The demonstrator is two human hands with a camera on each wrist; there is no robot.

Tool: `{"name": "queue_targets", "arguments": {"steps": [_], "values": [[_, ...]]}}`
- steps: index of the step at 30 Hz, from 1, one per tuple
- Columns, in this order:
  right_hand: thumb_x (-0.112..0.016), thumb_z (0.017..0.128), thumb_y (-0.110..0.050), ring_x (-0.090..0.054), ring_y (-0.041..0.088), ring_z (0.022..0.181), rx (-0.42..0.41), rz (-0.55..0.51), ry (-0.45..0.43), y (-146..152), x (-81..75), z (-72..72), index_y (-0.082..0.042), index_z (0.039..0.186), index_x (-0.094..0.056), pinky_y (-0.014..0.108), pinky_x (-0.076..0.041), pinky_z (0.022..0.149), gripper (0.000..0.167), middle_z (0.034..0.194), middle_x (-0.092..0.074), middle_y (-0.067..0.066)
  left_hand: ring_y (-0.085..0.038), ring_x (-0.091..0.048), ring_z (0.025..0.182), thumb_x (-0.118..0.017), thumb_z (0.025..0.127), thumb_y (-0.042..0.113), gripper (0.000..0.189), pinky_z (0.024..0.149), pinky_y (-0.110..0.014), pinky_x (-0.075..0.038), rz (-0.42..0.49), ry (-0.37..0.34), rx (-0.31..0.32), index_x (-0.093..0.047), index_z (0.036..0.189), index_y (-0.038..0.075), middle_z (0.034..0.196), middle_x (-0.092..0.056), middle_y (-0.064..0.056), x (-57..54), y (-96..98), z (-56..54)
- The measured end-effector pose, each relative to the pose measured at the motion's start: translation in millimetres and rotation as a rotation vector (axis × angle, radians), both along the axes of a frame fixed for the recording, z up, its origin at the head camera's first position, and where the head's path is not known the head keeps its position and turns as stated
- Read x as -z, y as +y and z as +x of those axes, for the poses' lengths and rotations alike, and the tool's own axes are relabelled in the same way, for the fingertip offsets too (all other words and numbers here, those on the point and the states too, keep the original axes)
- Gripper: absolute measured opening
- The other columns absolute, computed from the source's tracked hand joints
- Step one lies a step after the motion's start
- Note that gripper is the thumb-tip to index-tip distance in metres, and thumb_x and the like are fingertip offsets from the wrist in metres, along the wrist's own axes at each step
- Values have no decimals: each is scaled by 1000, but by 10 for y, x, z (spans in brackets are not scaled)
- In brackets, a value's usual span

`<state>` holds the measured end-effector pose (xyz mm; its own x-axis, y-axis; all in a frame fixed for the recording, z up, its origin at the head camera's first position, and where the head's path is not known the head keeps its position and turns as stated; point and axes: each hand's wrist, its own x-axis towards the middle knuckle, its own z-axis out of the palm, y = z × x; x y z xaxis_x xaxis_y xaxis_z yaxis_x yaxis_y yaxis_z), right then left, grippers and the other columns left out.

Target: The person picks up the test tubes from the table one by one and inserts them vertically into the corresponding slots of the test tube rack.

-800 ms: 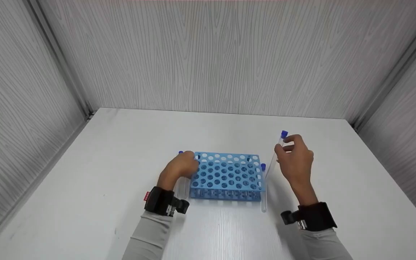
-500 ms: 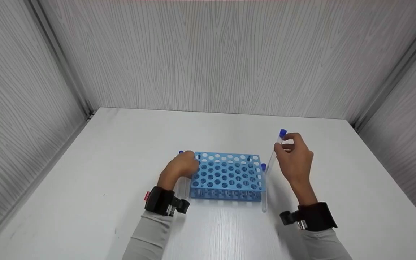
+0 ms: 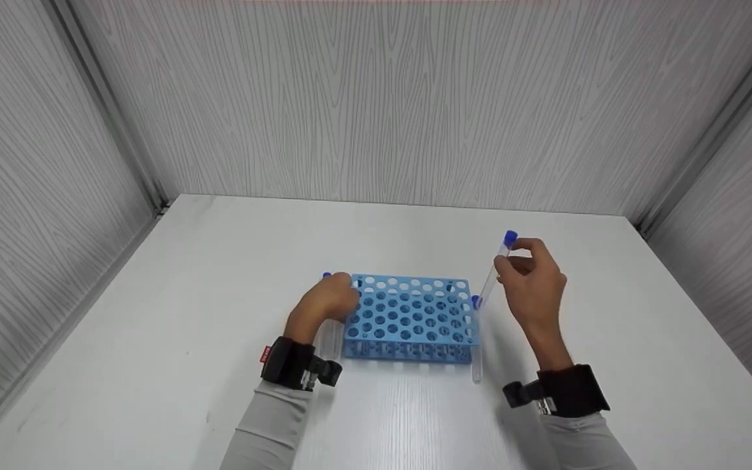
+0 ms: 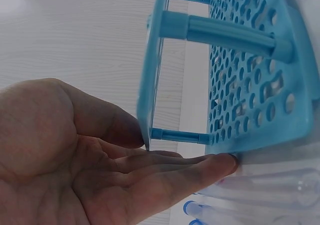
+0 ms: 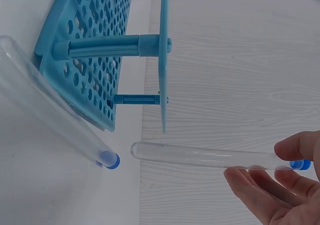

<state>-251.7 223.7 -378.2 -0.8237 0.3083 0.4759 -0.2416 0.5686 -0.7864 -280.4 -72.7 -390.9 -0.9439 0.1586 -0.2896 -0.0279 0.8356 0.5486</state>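
A blue test tube rack [image 3: 408, 311] stands on the white table. My left hand [image 3: 326, 299] holds its left end; in the left wrist view the thumb [image 4: 112, 125] lies against the top plate's edge and the fingers reach along the side to the base. My right hand [image 3: 534, 287] pinches a clear test tube [image 5: 200, 155] just below its blue cap, thumb on one side and fingers on the other. That tube slants, rounded end down and toward the rack's right end. Another capped tube [image 3: 478, 365] lies along that end, with its cap near the held tube's bottom.
Several blue-capped tubes [image 4: 270, 192] lie on the table by the rack's left end, partly hidden under my left hand in the head view. Grey wood-grain panels [image 3: 376, 104] wall in the table at the back and both sides.
My right hand has raised the tube slightly and shifted it a little left, so its lower end now overlaps the lying tube's cap. My left hand and the rack have stayed put.
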Motion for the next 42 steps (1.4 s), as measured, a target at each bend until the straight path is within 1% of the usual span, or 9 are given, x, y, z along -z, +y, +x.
{"name": "queue_targets", "arguments": {"steps": [7,11,19,22,25,29,31,36,42], "values": [[-68,92,-15,-74,21,85,-7,-21,15,-8,-11,4,-8,118,-67,16,-53,68,27,99,-77,12,-30,-56,100,-38,103,15,45,91,-42,-48,6,1,-1,-51,140,-9,118,-61,-20,-8,-9,1],[-68,92,-14,-73,17,84,-21,-67,46,-13,-24,17,-7,117,-68,16,-54,70,26,98,-77,12,-30,-56,100,-38,103,16,45,91,-42,-48,14,4,1,-51,139,-9,117,-61,-20,0,-11,-3],[-69,94,-12,-70,4,85,-43,-182,98,-36,-63,49,-4,120,-66,16,-56,73,28,102,-75,14,-29,-56,94,-37,103,17,45,80,-39,-48,10,18,22,-52,136,-9,109,-60,-18,10,-13,2],[-69,94,-9,-70,5,87,-45,-204,108,-76,-117,79,-2,120,-66,16,-57,73,28,104,-74,16,-29,-56,97,-37,103,18,46,83,-40,-48,16,17,10,-52,138,-8,112,-61,-17,5,-11,7],[-67,93,-5,-70,6,87,-58,-220,113,-145,-220,160,1,120,-66,17,-57,73,27,105,-73,19,-30,-57,99,-37,103,18,46,86,-41,-48,17,13,4,-51,138,-8,114,-61,-19,5,-13,7],[-66,93,-4,-70,3,86,-73,-218,117,-205,-299,236,4,120,-65,16,-56,73,28,106,-72,24,-31,-56,102,-37,103,18,46,90,-43,-49,15,5,0,-51,139,-8,118,-61,-20,-2,-18,3],[-66,93,-5,-70,2,86,-81,-217,116,-202,-287,225,3,120,-66,16,-56,74,28,106,-72,24,-31,-56,104,-37,104,18,46,93,-44,-48,16,3,-1,-51,139,-8,121,-61,-21,-5,-20,3],[-69,94,-9,-70,4,88,-99,-206,88,-140,-157,119,-3,121,-67,17,-57,75,28,107,-74,17,-32,-55,106,-37,104,18,46,96,-45,-47,21,4,-3,-50,140,-7,127,-60,-22,-1,-27,6],[-69,95,-12,-71,7,91,-107,-200,47,-136,-103,91,-5,122,-68,18,-57,76,29,109,-74,14,-30,-55,102,-38,103,18,45,91,-43,-48,21,12,-3,-52,137,-7,120,-61,-20,12,-21,-2]]}}
